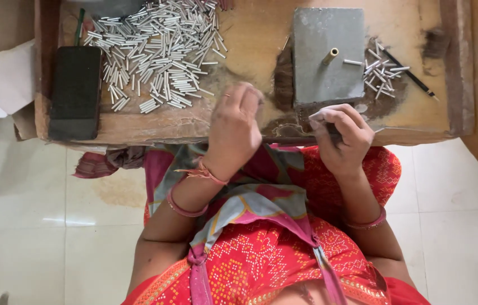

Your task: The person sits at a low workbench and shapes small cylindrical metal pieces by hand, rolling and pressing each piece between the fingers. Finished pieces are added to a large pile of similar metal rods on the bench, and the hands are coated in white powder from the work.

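Note:
My left hand [234,127] hovers over the wooden board [250,34], its fingers curled toward the edge of a big heap of small silver metal tubes [154,53]; what it pinches is hidden. My right hand [340,135] is curled at the board's near edge, fingers closed around a small dark tool that barely shows. Just beyond it lies a grey stone block [329,53] with a short brass peg [330,55] standing on it. One silver tube [353,62] lies on the block.
A black phone [75,90] lies at the board's left end. A smaller pile of silver tubes [383,70] and a black pencil [411,76] sit right of the block. White cloth [1,79] hangs at the left. Pale tiled floor [35,226] lies below.

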